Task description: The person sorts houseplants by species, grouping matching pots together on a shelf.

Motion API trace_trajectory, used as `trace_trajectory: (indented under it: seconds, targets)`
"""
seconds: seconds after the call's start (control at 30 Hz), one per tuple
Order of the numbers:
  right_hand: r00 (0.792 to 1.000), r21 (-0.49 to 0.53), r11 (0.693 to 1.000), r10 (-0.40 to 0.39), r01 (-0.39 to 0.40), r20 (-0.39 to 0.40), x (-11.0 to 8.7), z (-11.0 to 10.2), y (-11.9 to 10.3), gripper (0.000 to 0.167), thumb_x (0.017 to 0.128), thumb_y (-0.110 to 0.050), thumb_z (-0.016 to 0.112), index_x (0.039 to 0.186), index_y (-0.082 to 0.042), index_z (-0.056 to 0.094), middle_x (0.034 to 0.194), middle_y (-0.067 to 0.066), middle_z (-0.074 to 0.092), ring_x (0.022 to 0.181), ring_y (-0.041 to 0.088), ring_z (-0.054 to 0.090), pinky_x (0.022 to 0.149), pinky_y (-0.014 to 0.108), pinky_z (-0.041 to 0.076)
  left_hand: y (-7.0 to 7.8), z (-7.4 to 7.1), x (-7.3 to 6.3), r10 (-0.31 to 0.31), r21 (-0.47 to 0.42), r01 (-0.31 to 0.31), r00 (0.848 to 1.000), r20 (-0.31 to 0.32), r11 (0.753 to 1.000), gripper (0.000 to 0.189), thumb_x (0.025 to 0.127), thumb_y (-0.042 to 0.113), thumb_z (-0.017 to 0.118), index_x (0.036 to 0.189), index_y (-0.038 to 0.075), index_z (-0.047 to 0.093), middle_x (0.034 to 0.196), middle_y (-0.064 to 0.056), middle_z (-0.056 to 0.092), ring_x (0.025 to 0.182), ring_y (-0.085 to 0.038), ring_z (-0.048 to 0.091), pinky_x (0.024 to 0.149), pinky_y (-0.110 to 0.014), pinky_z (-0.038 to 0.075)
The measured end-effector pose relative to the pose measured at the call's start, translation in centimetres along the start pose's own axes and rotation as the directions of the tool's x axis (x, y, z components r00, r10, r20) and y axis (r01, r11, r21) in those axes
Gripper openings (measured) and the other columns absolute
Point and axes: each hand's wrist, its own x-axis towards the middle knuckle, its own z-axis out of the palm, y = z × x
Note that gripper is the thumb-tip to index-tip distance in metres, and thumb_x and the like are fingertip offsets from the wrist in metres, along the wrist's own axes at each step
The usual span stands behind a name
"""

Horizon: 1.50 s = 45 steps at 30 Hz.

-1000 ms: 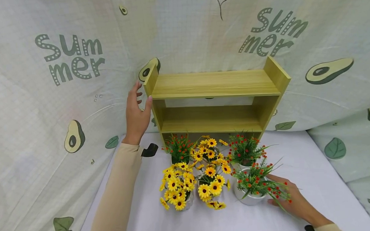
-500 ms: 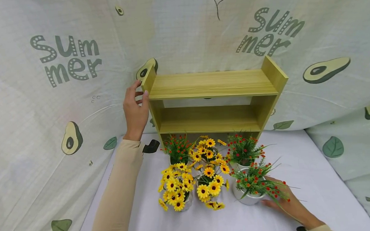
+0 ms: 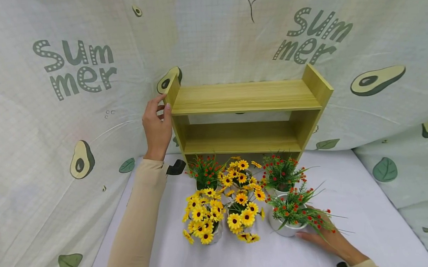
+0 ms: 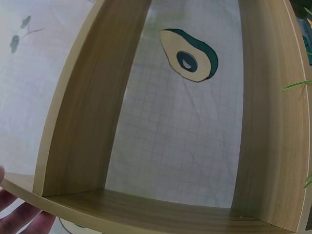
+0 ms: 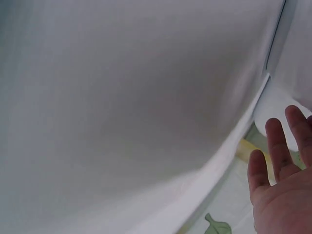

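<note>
My left hand (image 3: 157,129) is at the upper left side of a light wooden shelf (image 3: 242,142), index fingertip and thumb on the side panel's front edge. The left wrist view shows its fingers (image 4: 24,222) along the panel's outer face. Down at the front right, my right hand (image 3: 327,235) lies against a white pot of red-flowered greenery (image 3: 282,226), thumb tip right at the pot's lower side and the other fingers partly hidden by leaves. In the right wrist view that hand (image 5: 287,200) has its fingers straight and spread.
Two more pots of red-flowered greenery (image 3: 204,171) and several yellow daisy-like potted flowers (image 3: 199,214) crowd together in front of the shelf. Under them is a white tablecloth (image 3: 172,245). A patterned cloth (image 3: 214,39) hangs behind and at both sides.
My left hand has come onto the shelf's side panel edge from just beside it. The right hand has moved left and closer around the pot. The pots have not moved.
</note>
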Motion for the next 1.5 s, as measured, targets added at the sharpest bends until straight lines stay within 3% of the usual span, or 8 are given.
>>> trace_trajectory:
  seconds: [0.07, 0.13, 0.4, 0.53, 0.8, 1.17, 1.33, 1.5]
  targets:
    - [0.997, -0.009, 0.998, 0.060, -0.059, 0.038, 0.0, -0.1, -0.4, 0.085, 0.076, -0.025, 0.094, 0.140, 0.014, 0.054, 0.139, 0.039, 0.055, 0.128, 0.058, 0.050, 0.113, 0.059, 0.039, -0.1, 0.0, 0.1, -0.001, 0.008, 0.001, 1.000, -0.003, 1.000, 0.032, 0.106, 0.005, 0.062, 0.137, -0.001, 0.067, 0.131, -0.022, 0.068, 0.108, -0.038, 0.070, 0.087, -0.053, 0.060]
    - [0.994, -0.009, 0.996, 0.091, -0.090, 0.059, 0.1, -0.1, -0.7, 0.086, 0.076, -0.027, 0.093, 0.140, 0.014, 0.053, 0.139, 0.042, 0.053, 0.129, 0.064, 0.048, 0.101, 0.076, 0.038, -0.2, 0.1, 0.1, -0.002, 0.015, 0.002, 1.000, -0.008, 1.000, 0.032, 0.106, 0.004, 0.062, 0.137, -0.001, 0.067, 0.131, -0.021, 0.068, 0.107, -0.038, 0.070, 0.087, -0.054, 0.060]
    - [0.998, 0.003, 0.999, 0.048, -0.048, 0.036, 0.6, 0.4, -1.3, 0.098, 0.074, -0.030, 0.093, 0.146, 0.015, 0.046, 0.144, 0.045, 0.047, 0.131, 0.068, 0.042, 0.103, 0.081, 0.031, -0.4, 0.3, 0.3, 0.005, 0.015, -0.004, 1.000, -0.027, 1.000, 0.031, 0.106, 0.004, 0.062, 0.136, -0.002, 0.068, 0.134, -0.020, 0.068, 0.104, -0.037, 0.071, 0.084, -0.049, 0.059]
    - [0.990, 0.028, 0.994, 0.103, -0.106, 0.101, 0.9, 0.3, -1.6, 0.104, 0.079, -0.032, 0.091, 0.151, 0.018, 0.035, 0.152, 0.048, 0.033, 0.137, 0.071, 0.031, 0.108, 0.081, 0.025, -0.3, 0.4, 0.4, 0.006, 0.023, -0.006, 0.999, -0.032, 1.000, 0.030, 0.106, 0.004, 0.062, 0.135, -0.002, 0.068, 0.133, -0.020, 0.069, 0.104, -0.036, 0.071, 0.081, -0.044, 0.058]
    - [0.911, -0.069, 0.948, 0.317, -0.309, 0.264, 1.5, 0.0, -2.0, 0.119, 0.088, -0.043, 0.082, 0.159, 0.019, 0.009, 0.155, 0.051, 0.024, 0.140, 0.070, 0.030, 0.109, 0.077, 0.033, -0.3, 0.6, 0.3, 0.010, 0.034, -0.008, 0.999, -0.039, 0.999, 0.029, 0.107, 0.005, 0.062, 0.134, -0.002, 0.069, 0.132, -0.019, 0.070, 0.103, -0.035, 0.071, 0.075, -0.026, 0.050]
    - [0.928, -0.127, 0.951, 0.304, -0.282, 0.216, 1.4, 0.5, -2.2, 0.123, 0.085, -0.045, 0.083, 0.160, 0.016, 0.008, 0.154, 0.051, 0.025, 0.134, 0.073, 0.038, 0.103, 0.078, 0.039, -0.6, 0.6, 0.1, 0.018, 0.032, -0.017, 0.999, -0.036, 0.999, 0.030, 0.107, 0.006, 0.061, 0.135, -0.002, 0.068, 0.133, -0.019, 0.069, 0.105, -0.036, 0.071, 0.074, -0.020, 0.047]
    - [0.944, -0.137, 0.960, 0.269, -0.246, 0.192, 1.4, 0.5, -2.4, 0.121, 0.085, -0.046, 0.083, 0.158, 0.019, 0.013, 0.153, 0.051, 0.028, 0.134, 0.070, 0.040, 0.102, 0.073, 0.044, -0.5, 0.6, 0.0, 0.011, 0.024, -0.010, 0.999, -0.038, 1.000, 0.030, 0.107, 0.006, 0.062, 0.135, -0.002, 0.068, 0.132, -0.019, 0.069, 0.104, -0.035, 0.071, 0.073, -0.019, 0.046]
    - [0.970, -0.084, 0.977, 0.207, -0.197, 0.132, 1.3, 0.7, -2.3, 0.115, 0.082, -0.040, 0.086, 0.155, 0.021, 0.021, 0.151, 0.051, 0.030, 0.134, 0.072, 0.036, 0.103, 0.078, 0.038, -0.4, 0.7, 0.0, -0.004, 0.007, 0.004, 0.999, -0.039, 1.000, 0.030, 0.106, 0.005, 0.062, 0.135, -0.002, 0.068, 0.132, -0.019, 0.069, 0.105, -0.035, 0.071, 0.073, -0.020, 0.047]
